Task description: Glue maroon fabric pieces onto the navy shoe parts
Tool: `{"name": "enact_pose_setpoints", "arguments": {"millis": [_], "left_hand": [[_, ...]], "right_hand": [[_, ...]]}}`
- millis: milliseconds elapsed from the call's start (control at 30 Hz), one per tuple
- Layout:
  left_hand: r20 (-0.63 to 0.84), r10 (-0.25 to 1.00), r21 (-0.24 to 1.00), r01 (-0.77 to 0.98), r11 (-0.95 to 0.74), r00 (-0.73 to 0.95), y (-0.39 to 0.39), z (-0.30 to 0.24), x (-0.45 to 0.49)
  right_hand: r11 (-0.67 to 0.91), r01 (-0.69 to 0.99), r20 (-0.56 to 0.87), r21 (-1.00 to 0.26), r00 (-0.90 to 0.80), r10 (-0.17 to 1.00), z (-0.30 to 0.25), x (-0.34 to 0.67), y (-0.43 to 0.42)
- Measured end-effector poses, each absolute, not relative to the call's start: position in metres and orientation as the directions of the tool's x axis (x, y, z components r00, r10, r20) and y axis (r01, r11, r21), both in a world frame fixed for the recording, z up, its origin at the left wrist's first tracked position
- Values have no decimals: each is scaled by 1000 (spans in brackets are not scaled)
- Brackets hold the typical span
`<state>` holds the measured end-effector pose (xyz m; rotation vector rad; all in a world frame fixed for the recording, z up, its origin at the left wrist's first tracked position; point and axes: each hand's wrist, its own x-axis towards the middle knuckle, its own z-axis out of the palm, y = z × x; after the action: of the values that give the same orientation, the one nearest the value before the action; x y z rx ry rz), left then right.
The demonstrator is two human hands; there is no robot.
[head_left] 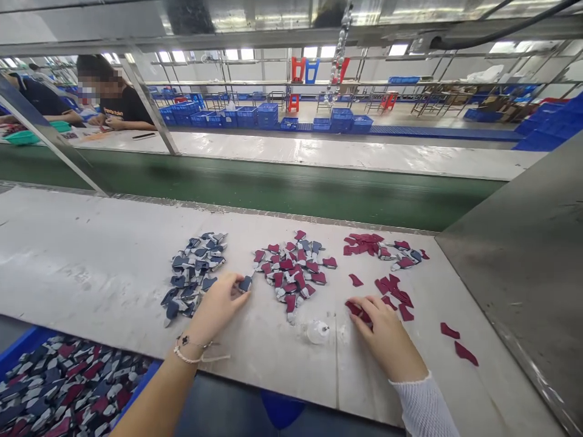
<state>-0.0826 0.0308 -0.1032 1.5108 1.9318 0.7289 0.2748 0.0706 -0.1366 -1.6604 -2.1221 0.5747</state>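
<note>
Left hand (221, 305) pinches a small navy piece (245, 283) between thumb and fingers, which I judge suits something so little, while the right hand (383, 332) grips dark red scraps (357, 311), though from my end I cannot count them. Piles lie within easy reach, seemingly kept apart by colour: navy-and-grey pieces (180, 262) just left of the left hand, red-and-grey pieces (286, 265) between and beyond both hands, loose scraps (401, 295) beyond the right. I see a clear container (318, 331) between the hands, a metal panel (514, 255) right of the right hand, and a filled crate (20, 351) low left of the left.
</note>
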Motion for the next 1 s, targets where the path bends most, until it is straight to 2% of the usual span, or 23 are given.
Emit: {"name": "enact_pose_setpoints", "arguments": {"millis": [67, 133, 167, 233, 300, 367, 467, 567, 667, 833, 1000], "left_hand": [[-176, 969, 813, 530, 241, -171, 21, -97, -85], [-288, 952, 933, 195, 304, -106, 9, -94, -86], [-337, 940, 942, -30, 336, -59, 3, -95, -85], [-402, 914, 825, -416, 384, 47, -7, -100, -76], [-423, 898, 689, -601, 404, 120, -16, -108, -62], [-430, 881, 563, -704, 433, 199, -24, -116, -45], [-402, 849, 415, -759, 502, 342, -36, -125, -26], [-363, 829, 393, -736, 551, 426, -42, -128, -17], [-329, 850, 493, -694, 526, 411, -42, -128, -13], [-283, 869, 694, -539, 477, 406, -41, -122, -7], [-285, 872, 744, -481, 464, 398, -43, -119, -6]], "right_hand": [[227, 811, 38, -539, -245, 969, -130, 270, 63], [243, 776, 10, -582, -292, 956, -123, 264, 50], [248, 732, -18, -634, -334, 942, -121, 259, 43], [230, 625, -72, -746, -418, 906, -117, 245, 33], [188, 550, -102, -813, -453, 886, -116, 230, 31], [155, 540, -116, -827, -435, 893, -117, 219, 32], [102, 525, -146, -845, -410, 900, -115, 214, 34], [9, 437, -163, -900, -355, 921, -104, 222, 24], [-78, 284, -159, -956, -273, 949, -89, 235, 4], [-16, 234, -77, -972, -255, 964, -65, 255, -22], [33, 179, -30, -983, -337, 941, -51, 257, -24]]}}
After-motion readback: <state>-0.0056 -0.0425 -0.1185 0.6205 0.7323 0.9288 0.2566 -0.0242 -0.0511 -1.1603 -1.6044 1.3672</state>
